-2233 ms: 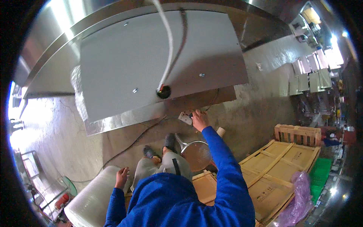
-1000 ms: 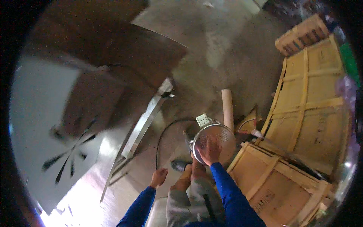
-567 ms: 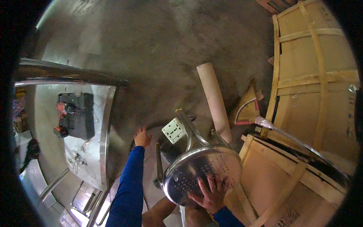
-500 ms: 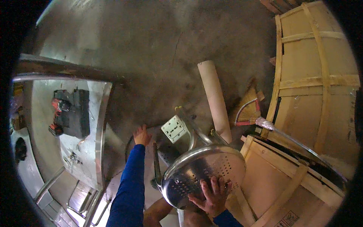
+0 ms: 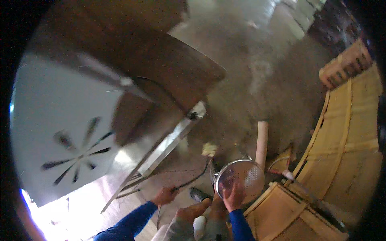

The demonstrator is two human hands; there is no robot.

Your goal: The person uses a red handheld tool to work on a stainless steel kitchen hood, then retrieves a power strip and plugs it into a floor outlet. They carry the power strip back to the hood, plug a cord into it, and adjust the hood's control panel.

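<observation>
My left hand (image 5: pixel 164 196) is closed around a black cable (image 5: pixel 192 180). The cable runs up and right from my fist toward a pale socket block (image 5: pixel 209 150), which is blurred. My right hand (image 5: pixel 235 195) lies on the round metal stool seat (image 5: pixel 250 188), its fingers stretched over the surface and gripping nothing. Small holes perforate the seat, and bits of its metal legs show at its far and left edges. Between my hands, my legs and one dark shoe (image 5: pixel 198 194) are visible below.
At the left stands a large pale panel (image 5: pixel 44 116) with slots in a star pattern. A light metal beam (image 5: pixel 169 143) slants beside it. Beyond the stool lies a cardboard tube (image 5: pixel 261 140), near a broom (image 5: pixel 284 160). Wood-framed crates (image 5: pixel 277 215) line the right side.
The view has swung left, bringing the slotted panel in. My left hand, open before, is now closed on the cable. The socket block sits farther from the stool. My right hand stays on the seat.
</observation>
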